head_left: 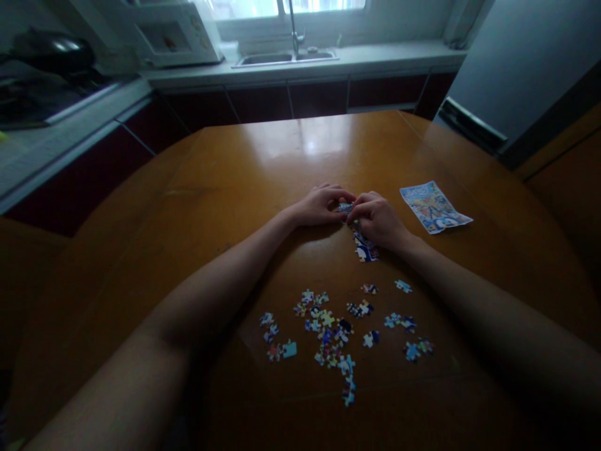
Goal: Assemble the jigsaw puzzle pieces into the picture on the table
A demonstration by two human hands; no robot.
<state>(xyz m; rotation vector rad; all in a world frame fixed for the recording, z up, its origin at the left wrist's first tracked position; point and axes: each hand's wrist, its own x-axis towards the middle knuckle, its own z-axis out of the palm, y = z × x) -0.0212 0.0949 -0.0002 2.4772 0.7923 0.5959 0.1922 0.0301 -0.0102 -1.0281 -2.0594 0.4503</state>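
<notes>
A partly joined jigsaw puzzle [366,247] lies on the table as a narrow strip, its upper part covered by my hands. My left hand [322,205] curves around the far left end, thumb and fingers gripping its edge. Bent over the same end, my right hand [378,219] has its fingers pinched together at a jigsaw piece [346,208], which they partly hide. Nearer to me, several loose jigsaw pieces [326,318] are scattered, some in small clusters that touch or overlap.
A creased picture sheet [432,207] lies right of my hands on the brown wooden table [188,200]. Beyond the table are a counter with a sink [267,58], a white microwave [171,34] and a dark pan [54,50] on the stove.
</notes>
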